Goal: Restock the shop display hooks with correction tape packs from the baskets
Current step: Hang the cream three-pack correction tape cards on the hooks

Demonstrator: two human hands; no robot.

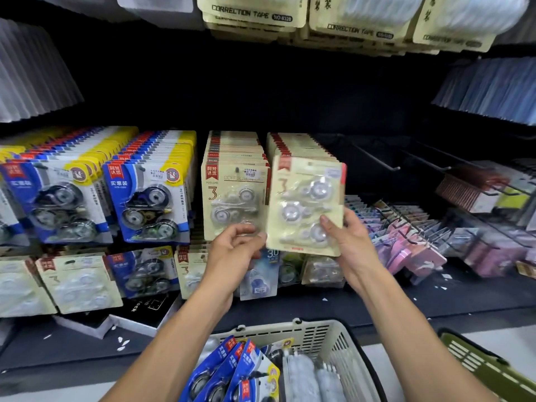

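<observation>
The right hand (346,242) pinches the lower right edge of a beige correction tape pack (306,206), thumb on its front, fingers behind. The left hand (232,249) hovers at the pack's lower left corner, fingers loosely curled, apparently holding nothing. The pack hangs in front of the right beige row (298,146) on the display hooks, above the white basket (324,333). It looks light, with stiff card and a slick, dentable blister, so the card edges seem the best hold.

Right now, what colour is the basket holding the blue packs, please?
Cream basket, head view.
</observation>
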